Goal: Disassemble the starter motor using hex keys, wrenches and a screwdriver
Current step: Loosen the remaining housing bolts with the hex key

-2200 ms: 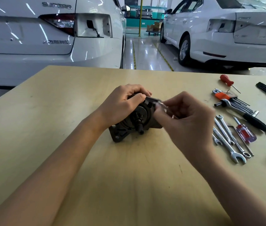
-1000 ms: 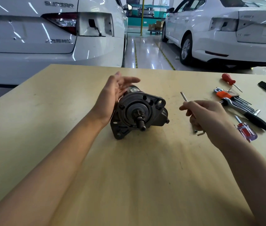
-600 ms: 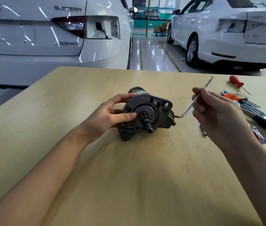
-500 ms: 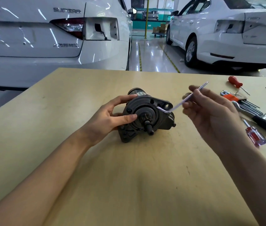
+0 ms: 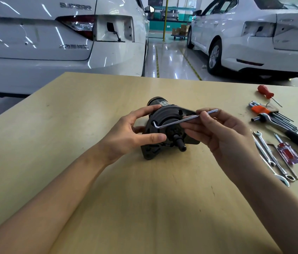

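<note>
The dark starter motor (image 5: 166, 116) lies on the wooden table (image 5: 144, 198), its front plate and short shaft facing me. My left hand (image 5: 128, 134) grips the motor's left side, thumb across the lower front and fingers over the top. My right hand (image 5: 219, 132) pinches the long arm of a silver hex key (image 5: 179, 121). The key lies across the motor's face, its bent short end at the upper left of the front plate. Whether the tip sits in a screw I cannot tell.
At the table's right lie two spanners (image 5: 270, 158), a red-handled screwdriver (image 5: 287, 153), a black-handled ratchet wrench (image 5: 287, 132), an orange hex key set (image 5: 265, 110) and a small red screwdriver (image 5: 265, 91). Two white cars (image 5: 53, 43) stand beyond the far edge.
My right hand picked a hex key from the tools at the right and swung it over to the motor's face. My left hand went from open beside the motor to gripping it.
</note>
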Demonstrator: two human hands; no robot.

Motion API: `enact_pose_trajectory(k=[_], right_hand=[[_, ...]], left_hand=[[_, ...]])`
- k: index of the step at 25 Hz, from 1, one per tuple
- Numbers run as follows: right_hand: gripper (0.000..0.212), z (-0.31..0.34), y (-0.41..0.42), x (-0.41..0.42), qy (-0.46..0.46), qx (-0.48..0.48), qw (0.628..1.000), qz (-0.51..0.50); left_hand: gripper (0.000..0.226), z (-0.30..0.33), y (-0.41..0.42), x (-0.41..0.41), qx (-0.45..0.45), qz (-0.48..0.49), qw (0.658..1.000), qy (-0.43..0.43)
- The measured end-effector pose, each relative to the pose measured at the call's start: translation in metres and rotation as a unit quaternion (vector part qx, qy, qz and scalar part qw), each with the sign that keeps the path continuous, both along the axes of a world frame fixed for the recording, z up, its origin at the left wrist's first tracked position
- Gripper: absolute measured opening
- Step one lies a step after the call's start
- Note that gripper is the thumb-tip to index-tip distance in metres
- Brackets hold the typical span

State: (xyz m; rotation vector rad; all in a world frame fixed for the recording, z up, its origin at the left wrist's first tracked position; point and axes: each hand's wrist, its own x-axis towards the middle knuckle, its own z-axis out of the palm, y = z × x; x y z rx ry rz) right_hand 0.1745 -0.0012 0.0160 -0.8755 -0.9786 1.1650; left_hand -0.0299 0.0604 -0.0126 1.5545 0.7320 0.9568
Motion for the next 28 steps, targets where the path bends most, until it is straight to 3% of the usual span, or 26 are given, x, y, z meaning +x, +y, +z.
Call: enact_pose_trajectory(k=[7, 28], right_hand=[[0.01, -0.0019, -0.0011, -0.0005, -0.008, -0.007, 0.999, -0.04], [0.009, -0.0023, 0.001, 0.0005, 0.021, -0.039, 0.998, -0.032]], left_hand=[[0.07, 0.0027, -0.0013, 0.0006, -0.008, 0.017, 1.0, -0.009], [0.061, 0.0077, -0.0035, -0.0013, -0.012, 0.012, 1.0, -0.002]])
